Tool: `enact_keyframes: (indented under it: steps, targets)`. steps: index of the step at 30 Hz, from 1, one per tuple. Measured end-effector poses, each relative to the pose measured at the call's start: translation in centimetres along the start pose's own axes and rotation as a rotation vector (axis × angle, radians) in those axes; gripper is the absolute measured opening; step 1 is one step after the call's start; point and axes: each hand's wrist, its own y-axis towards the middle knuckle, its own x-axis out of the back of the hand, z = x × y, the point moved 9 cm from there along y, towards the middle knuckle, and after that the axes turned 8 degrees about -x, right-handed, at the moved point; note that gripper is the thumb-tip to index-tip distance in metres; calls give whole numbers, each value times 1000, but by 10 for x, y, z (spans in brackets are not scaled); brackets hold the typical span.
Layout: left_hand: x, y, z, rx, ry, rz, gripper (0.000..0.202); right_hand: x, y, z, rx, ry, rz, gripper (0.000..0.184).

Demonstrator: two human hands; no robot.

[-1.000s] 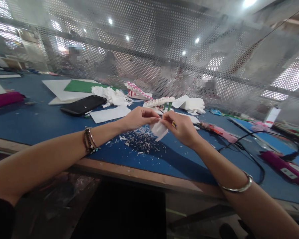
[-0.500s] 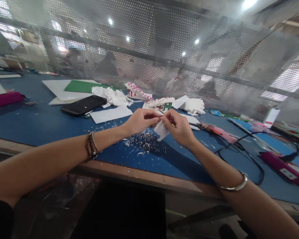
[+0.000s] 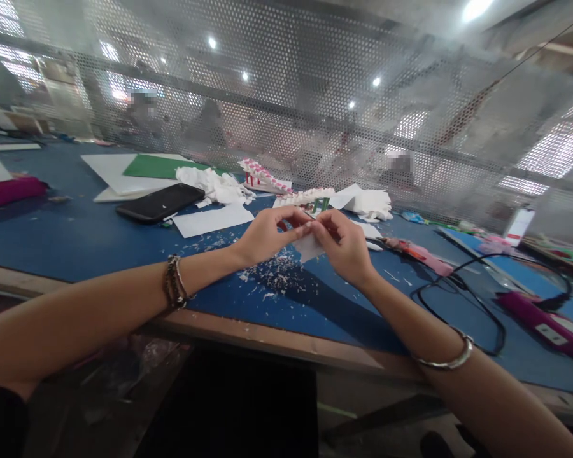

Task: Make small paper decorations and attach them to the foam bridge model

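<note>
My left hand (image 3: pixel 272 234) and my right hand (image 3: pixel 341 245) meet above the blue table, fingertips pinched close together. Between them hangs a thin white piece of paper or cloth (image 3: pixel 308 248); which of the two materials it is, I cannot tell. Both hands grip its upper edge, and the fingers hide that part. Small white scraps (image 3: pixel 281 273) lie scattered on the table below. Just beyond the fingers stand a rack with a row of whitish pieces (image 3: pixel 310 194) on green supports and another with pink-and-white pieces (image 3: pixel 262 173).
A black phone (image 3: pixel 160 202), a white sheet (image 3: pixel 212 220) and a crumpled white heap (image 3: pixel 214 183) lie left of the hands. To the right are a pink-handled tool (image 3: pixel 420 254) with a black cable and a purple power strip (image 3: pixel 544 326). A perforated metal screen (image 3: pixel 277 83) rises behind.
The white piece has shifted and its hanging lower edge sits slightly higher. My fingers have moved a little closer around it; the rest stays in place.
</note>
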Motion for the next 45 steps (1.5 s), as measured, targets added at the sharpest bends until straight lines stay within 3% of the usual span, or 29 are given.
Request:
enact_keyframes:
  steps: [9, 16, 20, 26, 33, 37, 41, 43, 45]
  targets:
    - [-3, 1, 12, 105, -344, 33, 14, -4, 3, -4, -61, 153, 83, 9]
    - [14, 8, 14, 115, -330, -61, 23, 1, 6, -9, -81, 174, 66, 7]
    - [23, 11, 6, 14, -207, -68, 27, 3, 6, -11, -54, 126, 57, 7]
    - [9, 13, -10, -155, 76, 149, 33, 2, 8, 1, 33, -52, 78, 30]
    - [13, 28, -6, -202, 159, 222, 34, -4, 26, 1, 1, -213, 118, 4]
    - [26, 44, -11, -298, 289, 220, 27, -3, 41, 6, 129, -314, 64, 1]
    - [36, 57, -22, -437, 486, 229, 20, -3, 50, 17, 309, -464, -26, 11]
    - [30, 56, -18, -477, 560, 306, 19, -8, 50, 17, 359, -504, -11, 15]
    - [15, 45, -7, -502, 631, 447, 21, -20, 45, 11, 375, -520, 85, 12]
